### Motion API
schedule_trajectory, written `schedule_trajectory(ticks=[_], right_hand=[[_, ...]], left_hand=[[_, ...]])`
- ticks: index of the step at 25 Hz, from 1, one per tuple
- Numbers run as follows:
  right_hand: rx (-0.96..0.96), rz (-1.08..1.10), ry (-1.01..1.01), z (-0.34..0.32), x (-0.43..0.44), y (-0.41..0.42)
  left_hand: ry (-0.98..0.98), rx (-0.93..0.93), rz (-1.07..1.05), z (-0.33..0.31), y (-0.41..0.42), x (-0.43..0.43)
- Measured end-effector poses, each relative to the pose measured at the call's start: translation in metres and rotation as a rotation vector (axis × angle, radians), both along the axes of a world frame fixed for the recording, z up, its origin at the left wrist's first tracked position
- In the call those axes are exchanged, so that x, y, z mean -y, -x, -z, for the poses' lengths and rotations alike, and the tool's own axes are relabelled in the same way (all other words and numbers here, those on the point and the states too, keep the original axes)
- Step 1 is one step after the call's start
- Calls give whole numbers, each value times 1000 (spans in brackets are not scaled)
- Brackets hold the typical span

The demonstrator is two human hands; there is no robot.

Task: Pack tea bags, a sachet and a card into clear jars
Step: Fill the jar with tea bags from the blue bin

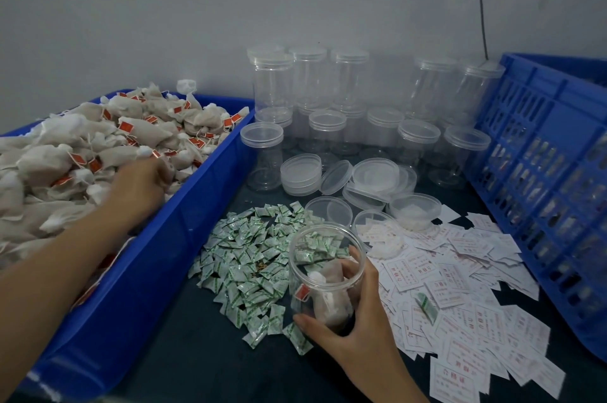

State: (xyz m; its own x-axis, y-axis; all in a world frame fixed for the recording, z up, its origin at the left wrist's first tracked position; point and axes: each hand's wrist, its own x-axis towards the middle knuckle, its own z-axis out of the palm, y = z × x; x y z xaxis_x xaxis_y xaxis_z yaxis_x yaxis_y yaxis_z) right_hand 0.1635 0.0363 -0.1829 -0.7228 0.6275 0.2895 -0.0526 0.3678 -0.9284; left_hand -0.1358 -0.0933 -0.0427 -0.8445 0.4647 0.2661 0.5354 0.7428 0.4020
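Right hand (354, 330) clasps the open clear jar (323, 258), which is tilted, with thumb and fingers wrapped round its lower half; tea bags (328, 301) lie inside. Left of the jar: sachet pile (249, 258), then blue bin (157, 255) holding the tea-bag heap (65, 153), where the left hand (141, 179) rests, blurred, grip not discernible. Right of the jar: scattered cards (466, 291). Behind the jar: lidded empty jars (328, 100), loose lids (374, 177).

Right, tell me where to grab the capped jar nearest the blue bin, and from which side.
Take the capped jar by its clear body just below the lid, probably from the front: it stands upright, the blue bin walls its left, more jars crowd behind, and a lid stack sits close on its right.
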Motion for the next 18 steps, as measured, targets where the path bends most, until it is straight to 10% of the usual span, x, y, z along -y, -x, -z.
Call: schedule_trajectory(ticks=[4, 9, 13, 18], right_hand=[[5, -9, -6, -1, -1, 1], [9, 0, -6, -3, 1, 0], [11, 9, -23, -3, 1, 0], [5, 6, -13, -4, 1, -1]], left_hand=[[-556, -42, 14, -34, -24, -7], [-863, 383, 369, -71, -87, -31], [-742, 632, 588, -64, -135, -54], [-356, 271, 447, -36, -101, -54]])
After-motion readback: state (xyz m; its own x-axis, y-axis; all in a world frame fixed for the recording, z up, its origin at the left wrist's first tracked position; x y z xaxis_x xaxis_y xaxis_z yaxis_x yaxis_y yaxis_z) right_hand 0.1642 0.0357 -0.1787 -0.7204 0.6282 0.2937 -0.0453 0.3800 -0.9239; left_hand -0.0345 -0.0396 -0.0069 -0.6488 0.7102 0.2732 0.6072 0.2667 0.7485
